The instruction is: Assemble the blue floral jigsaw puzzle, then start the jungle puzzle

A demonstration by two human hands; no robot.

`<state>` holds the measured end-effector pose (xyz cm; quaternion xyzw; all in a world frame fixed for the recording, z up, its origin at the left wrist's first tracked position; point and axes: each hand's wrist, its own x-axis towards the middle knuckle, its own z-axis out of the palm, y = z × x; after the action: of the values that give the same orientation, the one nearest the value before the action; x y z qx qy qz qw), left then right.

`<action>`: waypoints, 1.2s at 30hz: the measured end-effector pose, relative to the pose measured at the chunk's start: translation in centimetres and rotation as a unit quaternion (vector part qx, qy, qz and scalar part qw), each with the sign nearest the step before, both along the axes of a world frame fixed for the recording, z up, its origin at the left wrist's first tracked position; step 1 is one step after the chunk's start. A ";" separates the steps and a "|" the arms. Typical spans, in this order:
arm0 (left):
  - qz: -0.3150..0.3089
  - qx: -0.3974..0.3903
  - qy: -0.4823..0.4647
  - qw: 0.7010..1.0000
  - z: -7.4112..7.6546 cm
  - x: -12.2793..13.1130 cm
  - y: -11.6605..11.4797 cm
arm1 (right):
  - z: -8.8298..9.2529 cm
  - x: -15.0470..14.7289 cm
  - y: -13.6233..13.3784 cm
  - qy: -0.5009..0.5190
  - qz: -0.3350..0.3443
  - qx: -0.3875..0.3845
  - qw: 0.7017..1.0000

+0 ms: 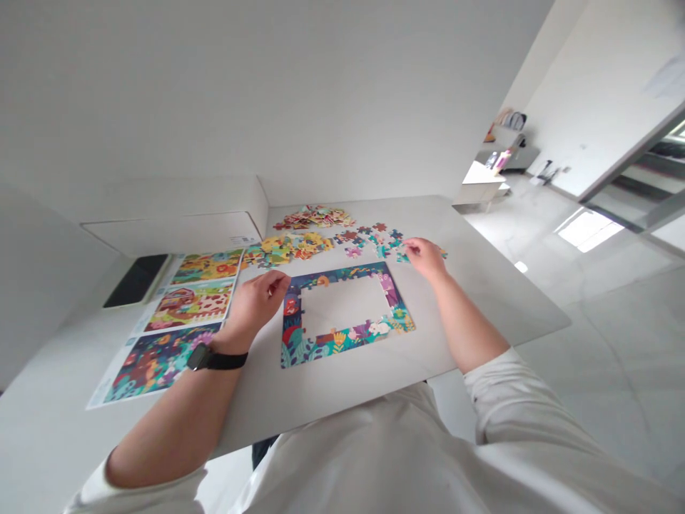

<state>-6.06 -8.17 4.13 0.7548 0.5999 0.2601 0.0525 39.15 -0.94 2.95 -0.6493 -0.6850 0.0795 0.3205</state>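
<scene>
Loose pieces [374, 239] lie just left of the right hand [425, 257], whose curled fingertips touch the nearest ones; grasp unclear. Puzzle frame [342, 338], long axis left-right, sits between hands. Left hand [257, 303] loosely curled at its far-left corner, contents hidden.

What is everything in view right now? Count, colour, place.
table: one, white, under everything
puzzle frame: one, blue-green border with bare middle, table centre
scattered pieces: about a dozen, teal, red and pink, beyond the frame
yellow-orange pile: one, beyond the frame's left corner
red-pink pile: one, farthest back
reference sheet: one, three colourful pictures, left of the frame
black device: one, flat, far left
white box: one, back left by the wall
watch: one, black, left wrist
left hand: one, fingers curled at the frame's upper left corner
right hand: one, fingertips on the scattered pieces
</scene>
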 end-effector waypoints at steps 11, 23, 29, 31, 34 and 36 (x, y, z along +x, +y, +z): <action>0.007 -0.034 0.045 0.998 0.4 1.5 -0.7 | -0.5 7.1 0.2 -0.083 -0.052 -0.212 0.972; -0.007 0.001 -0.016 1.000 -0.5 1.5 -0.3 | -0.3 7.6 0.5 -0.089 -0.034 -0.206 0.974; 0.011 0.038 -0.100 0.994 1.3 2.3 -0.7 | 1.6 6.1 0.0 0.142 0.002 -0.162 0.977; -0.002 0.043 -0.149 0.988 2.4 3.0 -0.9 | 3.3 4.6 -0.4 0.236 0.057 -0.127 0.962; -0.048 0.030 -0.235 0.970 4.2 4.6 -1.1 | 6.1 1.7 -1.0 0.297 0.125 -0.059 0.945; -0.078 0.012 -0.290 0.954 5.1 6.1 -1.3 | 7.5 -0.7 -1.5 0.303 0.160 -0.038 0.939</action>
<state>0.00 -9.46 9.23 0.6919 0.4947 0.4701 0.2357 38.42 -2.43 10.44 -0.4876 -0.6470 0.3487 0.4713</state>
